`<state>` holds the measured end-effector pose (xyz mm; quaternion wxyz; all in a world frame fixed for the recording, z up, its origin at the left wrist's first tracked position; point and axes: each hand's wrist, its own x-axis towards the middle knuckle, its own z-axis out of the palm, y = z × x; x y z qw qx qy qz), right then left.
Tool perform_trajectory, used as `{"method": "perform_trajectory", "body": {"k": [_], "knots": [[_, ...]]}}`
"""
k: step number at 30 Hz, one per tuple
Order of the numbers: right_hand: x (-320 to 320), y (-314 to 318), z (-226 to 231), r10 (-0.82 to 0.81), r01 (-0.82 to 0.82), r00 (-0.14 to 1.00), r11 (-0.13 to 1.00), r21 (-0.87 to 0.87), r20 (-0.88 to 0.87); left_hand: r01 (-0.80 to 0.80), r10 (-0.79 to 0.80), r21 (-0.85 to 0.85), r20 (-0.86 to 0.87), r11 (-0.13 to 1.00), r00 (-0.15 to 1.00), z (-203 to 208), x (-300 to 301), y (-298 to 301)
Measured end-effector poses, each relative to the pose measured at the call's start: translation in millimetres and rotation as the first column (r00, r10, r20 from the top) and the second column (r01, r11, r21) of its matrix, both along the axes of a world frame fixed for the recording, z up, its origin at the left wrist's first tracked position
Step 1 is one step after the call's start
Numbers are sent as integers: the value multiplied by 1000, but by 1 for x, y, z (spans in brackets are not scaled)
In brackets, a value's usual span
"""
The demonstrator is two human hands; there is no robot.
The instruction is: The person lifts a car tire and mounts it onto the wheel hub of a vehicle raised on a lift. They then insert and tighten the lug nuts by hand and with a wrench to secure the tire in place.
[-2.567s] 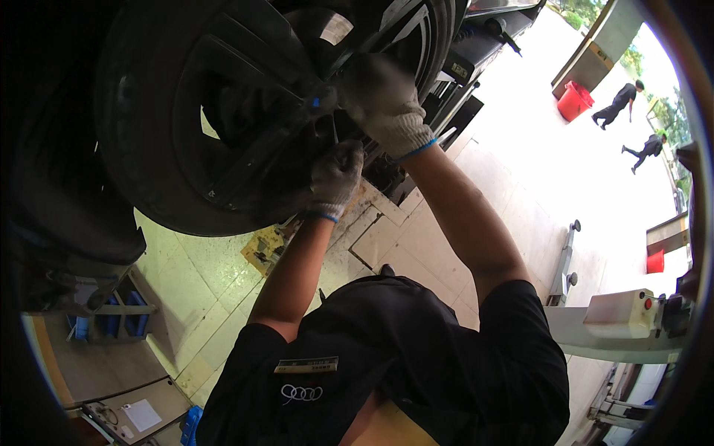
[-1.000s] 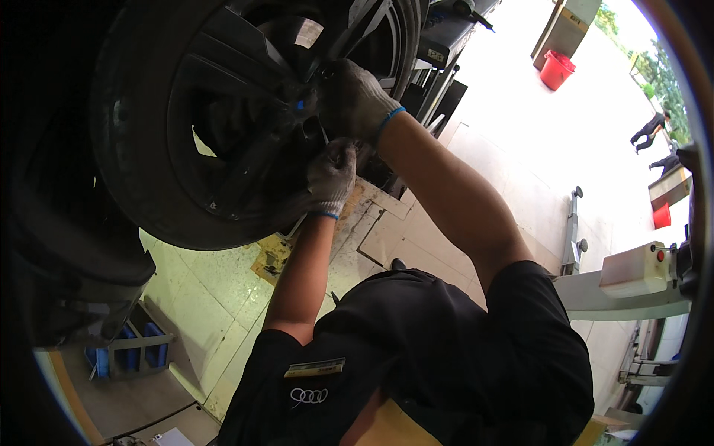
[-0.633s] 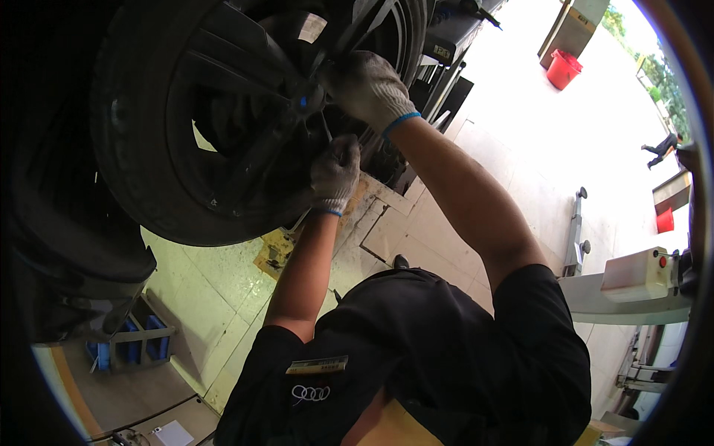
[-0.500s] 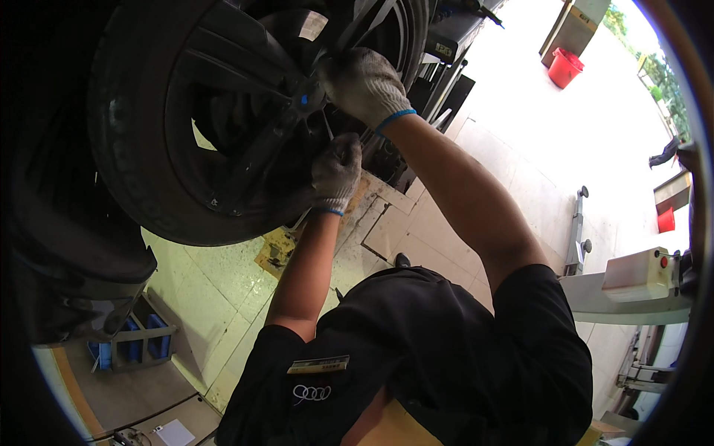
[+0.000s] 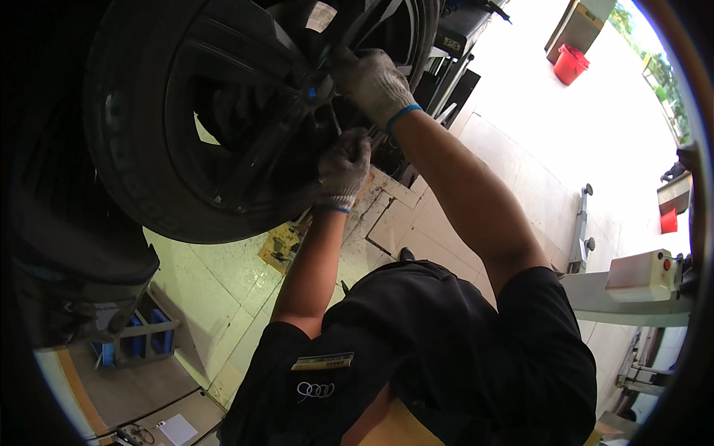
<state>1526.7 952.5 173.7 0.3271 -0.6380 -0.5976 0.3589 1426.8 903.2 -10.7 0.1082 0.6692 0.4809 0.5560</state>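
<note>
Head view: the tiled floor [image 5: 506, 141] runs beneath a dark wheel [image 5: 264, 149] overhanging its left edge; a red bucket [image 5: 570, 67] stands toward its far edge. Right hand [image 5: 375, 82] curls beside the hub [image 5: 312, 91], its hold hidden; left hand [image 5: 346, 163] has its grip closed round a slim rod [image 5: 335, 119].

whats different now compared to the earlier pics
In the background, the two people seen right of the large red bucket have moved farther from it, toward the right edge, where only some dark clothing shows. The view has shifted slightly. The left hand stays closed around a thin metal rod; the right hand stays at the wheel, just right of its hub.
</note>
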Motion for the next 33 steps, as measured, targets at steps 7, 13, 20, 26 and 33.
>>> {"method": "perform_trajectory", "body": {"k": [7,13,20,26,33], "knots": [[11,-3,-15,89,-366,861,793,487,501,59,-56,-210,19,976,998,-2,-4,-2],[5,-4,-13,266,-212,925,954,212,-271,68,-65,-100,39,993,997,-9,-3,7],[11,-23,13,-2,2,999,1000,4,-54,45,-41,-132,34,990,999,-1,-2,0],[4,-1,2,21,-32,997,989,146,73,44,-45,-100,-12,994,999,-1,-2,2],[9,5,-20,377,-359,926,888,287,-6,45,-49,-158,-23,986,999,-13,-4,7]]}}
